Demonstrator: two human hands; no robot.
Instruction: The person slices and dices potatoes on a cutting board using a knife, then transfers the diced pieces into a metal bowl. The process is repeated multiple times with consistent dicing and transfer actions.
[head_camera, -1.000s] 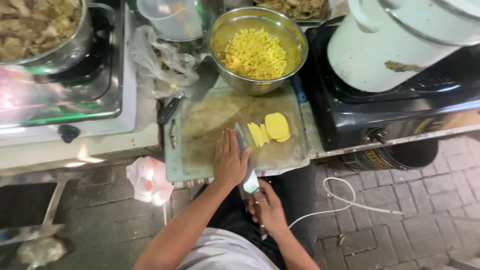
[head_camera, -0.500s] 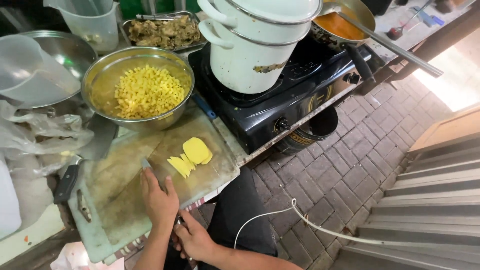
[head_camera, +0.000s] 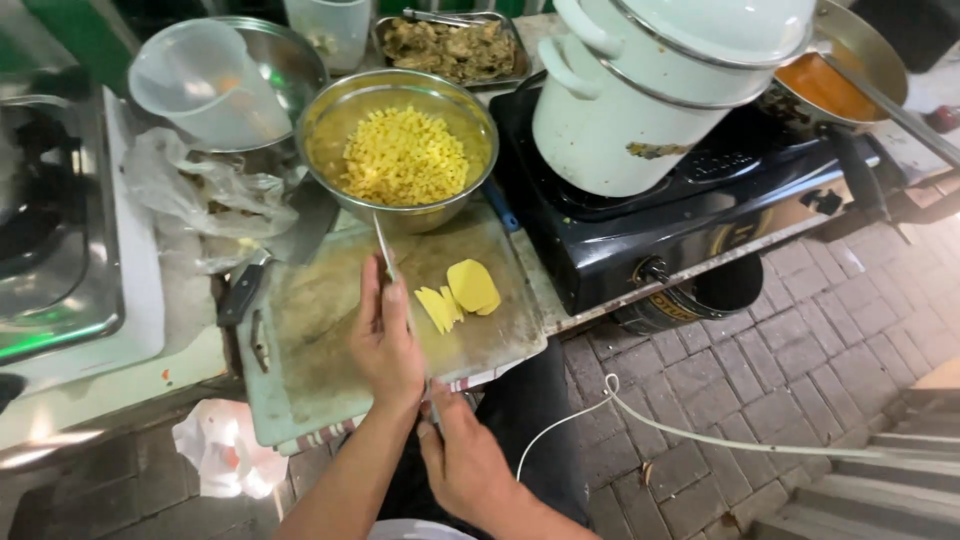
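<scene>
On the far left of the table (head_camera: 110, 385) sits a steel stove (head_camera: 55, 250), and beside it a crumpled clear plastic bag (head_camera: 195, 195) under a clear measuring jug (head_camera: 205, 85). A dark-handled cleaver (head_camera: 265, 260) lies at the left edge of the worn cutting board (head_camera: 320, 330). The left hand (head_camera: 388, 345) lies flat on the board, fingers spread along a long thin knife blade (head_camera: 384, 248) that points up toward the steel bowl of diced yellow pieces (head_camera: 398, 150). The right hand (head_camera: 465, 465), just below the board's near edge, is closed around the knife's handle. Sliced yellow pieces (head_camera: 458, 295) lie on the board just right of the left hand, not touched. Further right, a white lidded pot (head_camera: 650, 110) stands on a black burner (head_camera: 700, 210), its small label unreadable.
</scene>
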